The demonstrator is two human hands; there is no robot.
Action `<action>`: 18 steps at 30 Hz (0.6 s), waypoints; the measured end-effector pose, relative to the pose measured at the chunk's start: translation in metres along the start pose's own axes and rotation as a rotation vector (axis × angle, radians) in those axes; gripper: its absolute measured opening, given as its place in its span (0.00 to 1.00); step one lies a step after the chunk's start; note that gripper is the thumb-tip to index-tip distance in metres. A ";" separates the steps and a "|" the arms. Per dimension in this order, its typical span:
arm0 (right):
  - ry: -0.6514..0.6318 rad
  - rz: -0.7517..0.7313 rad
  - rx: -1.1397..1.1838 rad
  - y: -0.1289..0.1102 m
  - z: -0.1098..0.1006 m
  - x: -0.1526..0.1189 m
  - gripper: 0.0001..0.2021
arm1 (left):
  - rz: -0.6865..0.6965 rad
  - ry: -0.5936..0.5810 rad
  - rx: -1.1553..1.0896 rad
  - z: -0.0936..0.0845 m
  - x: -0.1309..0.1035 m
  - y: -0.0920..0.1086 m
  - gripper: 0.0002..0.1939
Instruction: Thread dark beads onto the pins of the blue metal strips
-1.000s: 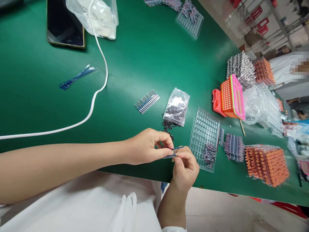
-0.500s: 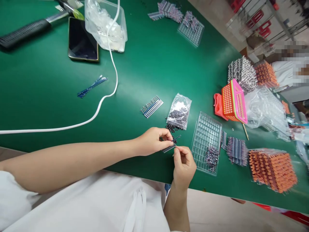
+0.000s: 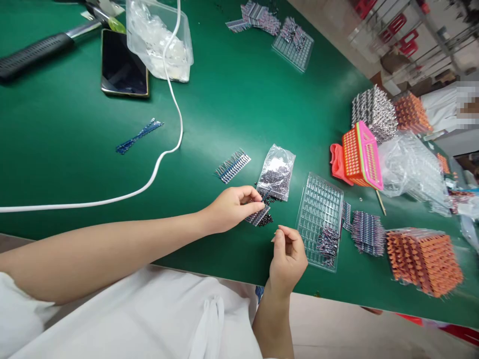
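My left hand pinches a small clear strip with rows of dark parts, beside a scatter of tiny black pieces. My right hand is apart from it, thumb and forefinger pressed together; what they hold, if anything, is too small to make out. Just beyond the left hand lies a clear bag of black pieces. A card of blue wire-legged components lies to its left. To the right of my right hand is a clear compartment tray, with a heap of dark leaded parts at its near end.
A white cable crosses the table. At the back left are a hammer, a phone and a plastic tub. On the right stand a pink-and-orange basket and stacked orange parts. A person's white sleeve shows beyond.
The hands have moved apart. My left hand has shifted away and slightly left with the strip, uncovering more black pieces; my right hand has drawn a little to the right.
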State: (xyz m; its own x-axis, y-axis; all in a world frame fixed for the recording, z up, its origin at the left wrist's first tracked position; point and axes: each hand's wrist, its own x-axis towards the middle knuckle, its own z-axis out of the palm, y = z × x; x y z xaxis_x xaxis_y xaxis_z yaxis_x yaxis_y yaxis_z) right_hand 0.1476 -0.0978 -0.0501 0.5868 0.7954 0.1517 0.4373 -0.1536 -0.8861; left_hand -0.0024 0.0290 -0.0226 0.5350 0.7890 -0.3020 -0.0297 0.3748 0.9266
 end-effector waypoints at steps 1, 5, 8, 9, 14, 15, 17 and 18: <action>0.024 0.003 -0.007 0.001 0.000 0.000 0.09 | 0.011 0.024 -0.005 -0.001 0.001 0.002 0.10; 0.048 -0.027 -0.047 0.002 -0.005 0.001 0.10 | 0.043 0.081 -0.014 -0.007 0.004 0.007 0.11; -0.023 -0.097 -0.122 -0.003 -0.013 0.004 0.08 | 0.042 0.081 -0.011 -0.009 0.004 0.007 0.12; -0.047 -0.130 -0.155 -0.005 -0.015 0.006 0.08 | 0.046 0.076 -0.005 -0.009 0.004 0.007 0.12; -0.093 -0.233 -0.248 -0.008 -0.018 0.002 0.08 | 0.085 0.061 0.014 -0.009 0.004 0.006 0.12; -0.098 -0.232 -0.247 -0.006 -0.017 -0.001 0.08 | 0.093 0.068 0.016 -0.009 0.005 0.005 0.12; -0.103 -0.217 -0.231 -0.002 -0.017 -0.010 0.10 | 0.115 0.083 0.020 -0.010 0.008 0.003 0.11; -0.094 -0.206 -0.217 0.000 -0.017 -0.015 0.11 | 0.129 0.091 0.024 -0.010 0.009 0.002 0.11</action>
State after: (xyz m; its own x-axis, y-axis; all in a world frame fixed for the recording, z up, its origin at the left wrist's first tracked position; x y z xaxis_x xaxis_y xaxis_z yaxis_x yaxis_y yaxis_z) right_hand 0.1503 -0.1198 -0.0448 0.4093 0.8721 0.2681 0.6814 -0.0968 -0.7255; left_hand -0.0062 0.0420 -0.0255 0.4492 0.8711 -0.1986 -0.0722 0.2569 0.9637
